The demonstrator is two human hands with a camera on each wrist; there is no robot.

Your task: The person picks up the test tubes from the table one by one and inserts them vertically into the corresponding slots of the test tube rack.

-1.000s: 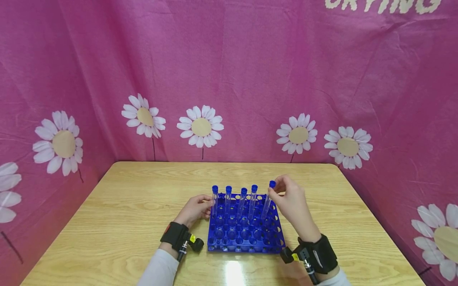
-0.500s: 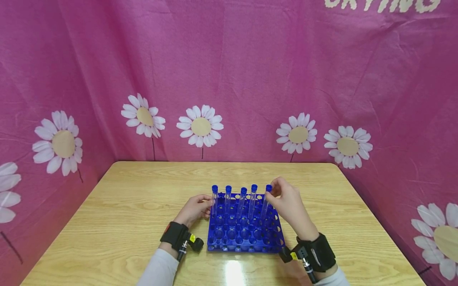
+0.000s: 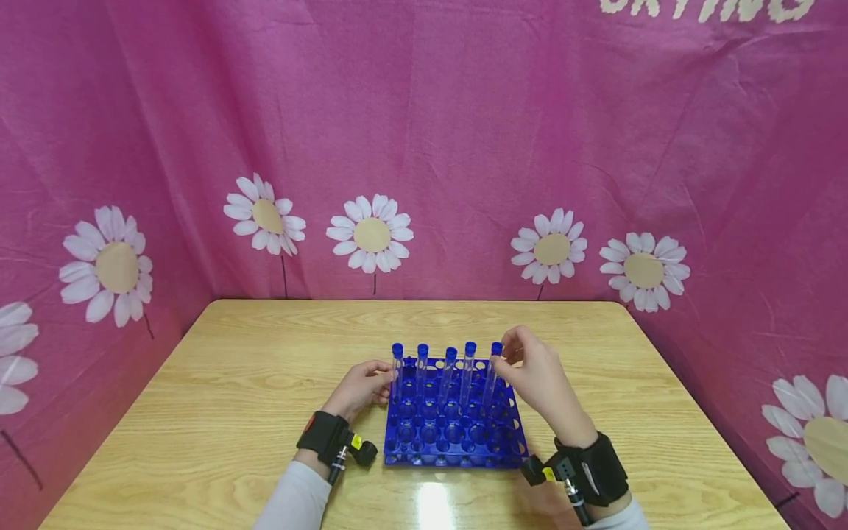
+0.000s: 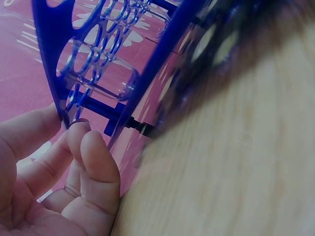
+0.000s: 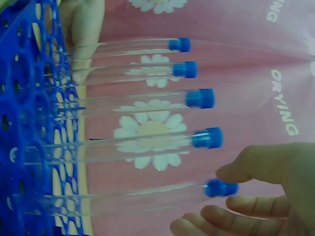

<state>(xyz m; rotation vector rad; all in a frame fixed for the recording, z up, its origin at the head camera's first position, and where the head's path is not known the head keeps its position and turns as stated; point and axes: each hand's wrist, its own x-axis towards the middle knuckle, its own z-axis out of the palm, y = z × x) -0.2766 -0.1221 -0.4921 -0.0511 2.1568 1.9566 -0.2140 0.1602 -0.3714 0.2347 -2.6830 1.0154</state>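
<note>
A blue test tube rack [image 3: 457, 458] stands on the table, several clear test tubes with blue caps in a row across it. At its left side my left hand [image 3: 361, 386] pinches the upper plate's corner; in the left wrist view the thumb and curled fingers [image 4: 98, 160] meet at that edge. My right hand [image 3: 539, 372] is at the rightmost test tube [image 3: 490, 383], which leans slightly and has its lower end in the rack. Close up, its blue cap [image 5: 220, 188] lies between the thumb and index finger, while the other fingers spread below.
The wooden table [image 3: 265, 353] extends around the rack. Behind it hangs a pink cloth [image 3: 457, 147] with printed daisies. Each wrist wears a black strap [image 3: 599, 471] with a small camera.
The rightmost test tube has moved a little left and down and stands straighter. My right hand followed it, then rose very slightly. My left hand and the rack have stayed put.
</note>
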